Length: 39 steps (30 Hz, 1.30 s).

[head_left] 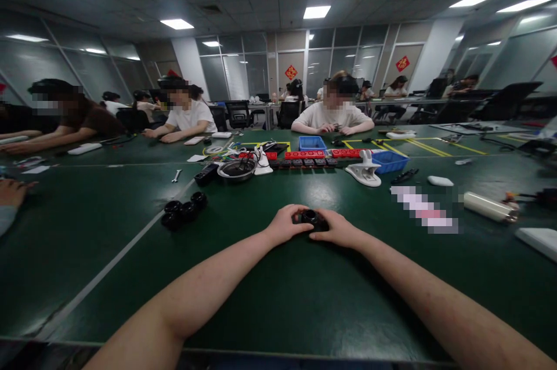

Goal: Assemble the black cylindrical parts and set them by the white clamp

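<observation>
Straight ahead on the green table [261,277], my left hand [288,224] and my right hand [338,226] close in from both sides around a black round part [310,217]. The part has a glossy rim with a dark opening facing up. Its lower half and the fingertips behind it are partly hidden. Thumbs of both hands lie along its near side. To the left stand several similar black round parts [188,211], grouped close together and touching or nearly so.
Beyond my hands lie a metal bowl [237,170], a white clip stand [364,174], red strips [308,154] and a blue bin [389,162]. A wrench [176,176] is at left, a cream cylinder [489,207] at right. A co-worker [333,118] sits opposite.
</observation>
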Available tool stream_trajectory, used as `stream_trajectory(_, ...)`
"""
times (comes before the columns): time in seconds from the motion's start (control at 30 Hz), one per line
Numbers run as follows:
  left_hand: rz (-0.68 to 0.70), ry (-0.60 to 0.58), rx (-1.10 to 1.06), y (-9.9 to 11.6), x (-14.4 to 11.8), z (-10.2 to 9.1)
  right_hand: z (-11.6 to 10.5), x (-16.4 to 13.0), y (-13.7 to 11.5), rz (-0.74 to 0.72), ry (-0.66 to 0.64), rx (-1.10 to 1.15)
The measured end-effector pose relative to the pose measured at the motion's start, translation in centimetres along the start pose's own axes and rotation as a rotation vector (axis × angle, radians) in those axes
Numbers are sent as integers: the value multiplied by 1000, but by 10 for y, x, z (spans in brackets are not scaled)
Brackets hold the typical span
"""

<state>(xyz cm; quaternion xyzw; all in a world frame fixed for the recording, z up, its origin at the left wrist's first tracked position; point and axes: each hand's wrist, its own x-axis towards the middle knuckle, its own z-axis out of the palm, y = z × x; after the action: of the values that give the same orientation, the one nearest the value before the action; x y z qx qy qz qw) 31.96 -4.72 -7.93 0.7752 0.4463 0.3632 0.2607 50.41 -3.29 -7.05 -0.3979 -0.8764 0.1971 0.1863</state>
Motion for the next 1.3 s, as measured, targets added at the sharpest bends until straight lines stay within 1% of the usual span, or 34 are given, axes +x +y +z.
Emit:
stream_trajectory(0.1, -2, 3, -9, -1, 0, 0, -10, 2, 4, -72, -129, 157)
stream_trajectory(0.17, -1, -7, -12, -1, 1, 0, -16, 5, 7, -84, -221, 238)
stream_trajectory(0.23, -1, -22, -16, -1, 1, -1, -18, 7, 9, -82, -266, 278)
stream_trajectory(0.4, -6, -59, -30, 1, 3, -4, -10, 13, 15, -130, -203, 225)
stream_trajectory(0.6, 27, -66, -3, 5, 3, -5, -7, 14, 19, -84, -206, 225)
stream_trajectory(0.7, -5, -34, 19, 5, 3, -2, -6, 14, 14, -1, -174, 170)
stream_trajectory(0.8, -53, 31, 39, 5, 1, 1, 0, 15, 7, 122, -62, -9)
stream_trajectory(0.87, -78, 58, 43, 6, 0, 2, 6, 15, 2, 157, 7, -120)
stream_trajectory(1.0, -101, 64, 37, 6, 1, 2, 11, 14, -1, 120, 60, -211)
stream_trajectory(1.1, -106, 25, 23, 7, 2, -1, 9, 14, 2, 54, 67, -149)
stream_trajectory(1.2, -81, -31, -10, 7, 4, -5, 5, 15, 8, -53, -7, -24)
stream_trajectory(1.3, -34, -106, 8, 6, 7, -11, -1, 17, 14, -110, -95, 58)
